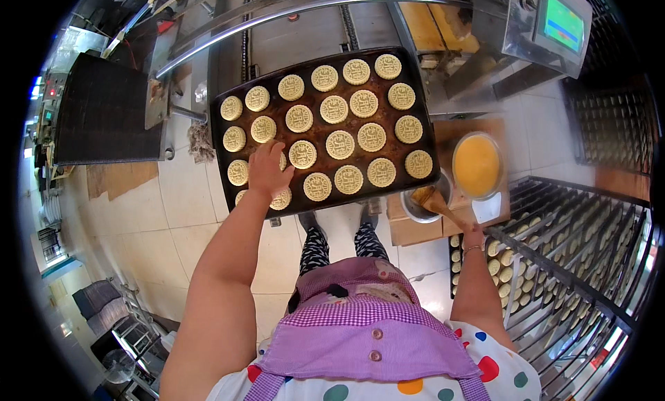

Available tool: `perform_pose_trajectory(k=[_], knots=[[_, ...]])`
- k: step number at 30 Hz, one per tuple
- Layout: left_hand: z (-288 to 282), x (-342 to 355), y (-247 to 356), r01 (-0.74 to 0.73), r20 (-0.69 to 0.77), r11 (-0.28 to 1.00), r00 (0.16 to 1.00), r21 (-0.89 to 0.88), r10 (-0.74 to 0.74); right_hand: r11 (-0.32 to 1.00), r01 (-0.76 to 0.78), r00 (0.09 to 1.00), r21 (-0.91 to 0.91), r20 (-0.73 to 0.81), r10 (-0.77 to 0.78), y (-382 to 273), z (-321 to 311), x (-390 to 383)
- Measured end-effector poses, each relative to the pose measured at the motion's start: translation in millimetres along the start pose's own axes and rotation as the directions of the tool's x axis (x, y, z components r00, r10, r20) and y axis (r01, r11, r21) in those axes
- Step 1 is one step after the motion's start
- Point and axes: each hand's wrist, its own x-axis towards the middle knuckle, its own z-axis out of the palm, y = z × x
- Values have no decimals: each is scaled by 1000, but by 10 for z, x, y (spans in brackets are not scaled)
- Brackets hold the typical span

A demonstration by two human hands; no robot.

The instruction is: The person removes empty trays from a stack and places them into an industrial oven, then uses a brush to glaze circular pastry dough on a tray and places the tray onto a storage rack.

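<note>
Tray (220,117): dark rectangular baking sheet, filled with round, pale embossed pastries (340,144) in rows.
Left hand (266,169): flat, fingers spread on pastries at tray's near-left corner (nothing grasped).
Right hand (474,234): right of tray, closed on brush (431,200) handle.
Bowl (476,165): clear, yellow liquid, right of tray.

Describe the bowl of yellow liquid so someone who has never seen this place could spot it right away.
Start at the big dark baking tray covered with round stamped pastries. Just past its right edge, on a brown board, sits the round bowl filled with opaque orange-yellow liquid. The small metal pot beside it, where the right hand dips a brush, is smaller and shows no such yellow surface.
</note>
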Motion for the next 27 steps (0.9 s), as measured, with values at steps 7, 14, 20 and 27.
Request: perform_pose_trajectory(k=[7, 14, 20, 27], knots=[[197, -696, 753, -194, 54, 840, 965, -507, 256, 858, -27, 965, 513, 239, -112, -566, -83, -257], [936, -1282, 890, 453, 689, -531, 581, -716, -433, 760, 461, 804, 457, 147, -576, -944, 459, -345], [986, -1017, 767, 299, 717, -662, 425, -688, -553, 786, 607, 749, 115, 248, -615, -660, 856, 58], [957, -1056, 681, 420, 702, -562, 411, -712, -582, 823, 525, 850, 216, -176, -496, -1230, -193, 587]])
